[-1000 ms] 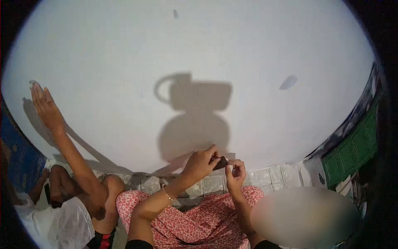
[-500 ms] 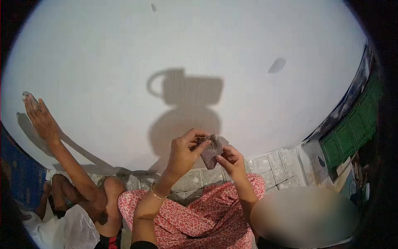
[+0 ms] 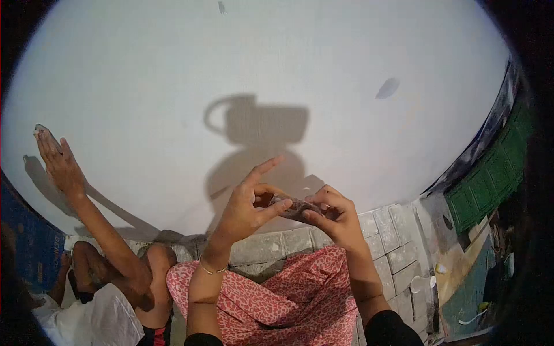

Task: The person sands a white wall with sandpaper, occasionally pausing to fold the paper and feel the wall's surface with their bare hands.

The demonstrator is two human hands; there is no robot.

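Between my two hands is a small grey-brown folded piece (image 3: 297, 210), which looks like worn sandpaper, over my patterned pink clothing. My left hand (image 3: 245, 210) pinches its left end with the thumb, the index finger stretched out away from it. At the right end, the thumb and fingers of my right hand (image 3: 334, 214) are closed on it. In front stands a white wall (image 3: 346, 138) with a grey patch (image 3: 388, 88) at the upper right.
On the left a person's hand (image 3: 62, 170) presses a grey piece (image 3: 48, 139) against the wall. That person sits beside me. Grey paving blocks (image 3: 259, 249) run along the wall's foot. A green panel (image 3: 490, 173) leans at the right, a blue sheet (image 3: 29, 242) at the left.
The piece has turned from upright to lying sideways between my hands. My left index finger has stretched out, and my right hand has moved slightly right. The covering blur at the lower right is gone.
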